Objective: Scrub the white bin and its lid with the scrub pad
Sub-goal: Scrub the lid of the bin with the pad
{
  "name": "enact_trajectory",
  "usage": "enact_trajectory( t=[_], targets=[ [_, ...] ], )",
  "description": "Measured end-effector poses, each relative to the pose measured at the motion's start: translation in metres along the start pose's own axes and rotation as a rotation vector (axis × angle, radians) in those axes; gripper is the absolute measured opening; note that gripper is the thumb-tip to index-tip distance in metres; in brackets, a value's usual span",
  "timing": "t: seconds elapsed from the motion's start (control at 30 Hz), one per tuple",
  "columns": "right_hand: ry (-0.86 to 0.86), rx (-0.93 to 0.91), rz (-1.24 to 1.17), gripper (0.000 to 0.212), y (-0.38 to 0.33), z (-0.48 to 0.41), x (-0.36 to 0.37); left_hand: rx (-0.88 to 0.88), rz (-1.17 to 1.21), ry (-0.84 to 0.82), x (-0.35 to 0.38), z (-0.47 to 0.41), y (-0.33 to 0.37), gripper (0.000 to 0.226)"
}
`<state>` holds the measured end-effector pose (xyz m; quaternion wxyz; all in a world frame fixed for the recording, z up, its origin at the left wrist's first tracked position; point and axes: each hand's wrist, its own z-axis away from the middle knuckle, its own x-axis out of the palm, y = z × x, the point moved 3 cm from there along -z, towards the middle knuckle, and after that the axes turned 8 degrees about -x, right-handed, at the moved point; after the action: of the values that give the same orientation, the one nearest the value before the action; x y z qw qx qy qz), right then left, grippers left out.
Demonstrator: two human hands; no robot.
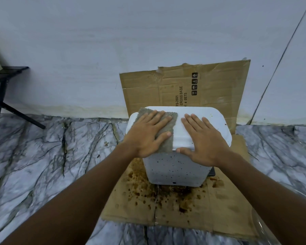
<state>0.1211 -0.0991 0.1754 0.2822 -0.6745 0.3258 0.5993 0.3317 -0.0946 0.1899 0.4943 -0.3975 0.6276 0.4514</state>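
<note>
Two hands: left hand [148, 135] and right hand [205, 142], both laid flat on top of the bin, side by side and apart
One scrub pad: grey-green scrub pad [166, 145] on the left part of the lid, its near edge hanging over the lid's front rim
One bin: white bin [175, 170] upright on cardboard, front wall dotted with many dark specks
One lid: lid [212, 117] closed on the bin
Left fingers: straight and spread wide, pressing on the pad; the pad lies under palm and all five fingers, showing past the fingertips and past the thumb
Right fingers: straight and spread on bare lid, just right of the pad; thumb along the lid's front edge, its tip just beside the pad's near corner, whether touching cannot be told
Cardboard panels: two, floor panel [193, 214] under the bin, upright panel [210, 82] against the wall [113, 50]
Brown stains [182, 193]: many, on the floor panel before the bin
Floor: grey-veined marble floor [42, 165]
</note>
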Motion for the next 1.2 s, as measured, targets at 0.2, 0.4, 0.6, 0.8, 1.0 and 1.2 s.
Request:
enact_trajectory(
  t=[0.2,0.4,0.6,0.8,1.0,1.2],
  targets=[
    [-0.012,0.0,0.013,0.102,0.002,-0.001,0.0,-0.455,0.293,0.124,0.0,-0.008,-0.034,0.065],
    [0.005,-0.002,0.006,0.101,0.002,0.0,0.001,-0.453,0.052,0.216,0.019,0.013,0.034,0.064],
    [0.001,-0.001,-0.009,0.102,0.004,-0.003,0.0,-0.247,0.008,-0.039,-0.003,-0.036,0.004,0.07],
    [-0.002,-0.001,0.008,0.1,0.003,0.0,0.001,-0.607,0.054,0.195,0.012,0.006,0.013,0.072],
    [-0.021,0.022,-0.008,0.104,0.004,-0.002,0.0,-0.246,-0.021,0.04,0.001,-0.025,0.014,0.07],
    [-0.021,0.014,-0.002,0.105,0.001,-0.001,-0.001,-0.476,0.005,0.21,0.011,0.006,0.011,0.072]
  ],
)
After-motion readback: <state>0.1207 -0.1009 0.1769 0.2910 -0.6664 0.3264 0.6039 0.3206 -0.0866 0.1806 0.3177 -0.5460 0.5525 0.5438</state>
